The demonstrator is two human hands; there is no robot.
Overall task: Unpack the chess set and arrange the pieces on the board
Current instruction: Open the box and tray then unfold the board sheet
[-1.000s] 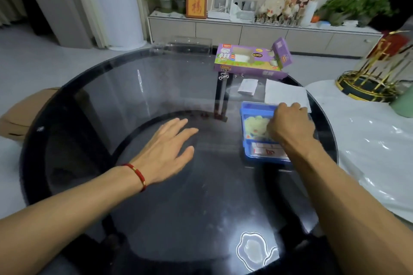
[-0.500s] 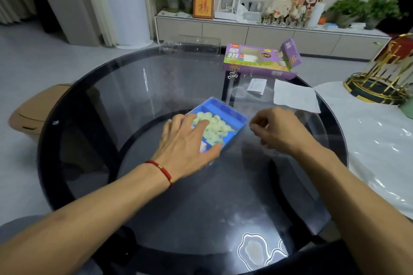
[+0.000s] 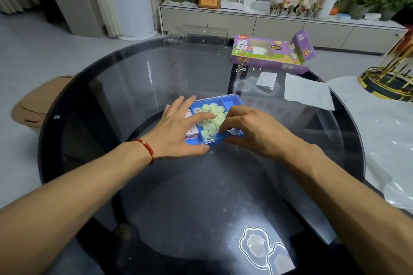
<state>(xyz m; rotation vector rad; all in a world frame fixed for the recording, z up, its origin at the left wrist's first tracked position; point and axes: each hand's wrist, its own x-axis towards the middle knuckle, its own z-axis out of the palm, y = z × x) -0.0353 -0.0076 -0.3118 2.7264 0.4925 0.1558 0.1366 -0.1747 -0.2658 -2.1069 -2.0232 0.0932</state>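
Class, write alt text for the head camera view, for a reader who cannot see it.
Two bare hands reach over a blue plastic tray of pale green round chess pieces on a dark round glass table: the left hand lies flat over the tray's left side, and the right hand curls its fingers at the near edge. Behind lie an opened purple cardboard box and white paper sheets.

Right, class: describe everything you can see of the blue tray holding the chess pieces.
The blue tray looks like thin moulded plastic, rectangular with rounded corners and raised dividers. It lies flat on the dark glass table, turned at an angle. Its main compartment holds a heap of pale round pieces; the small far compartment looks empty. The left hand rests spread over its left side, covering folded paper; the right hand curls over its near right edge.
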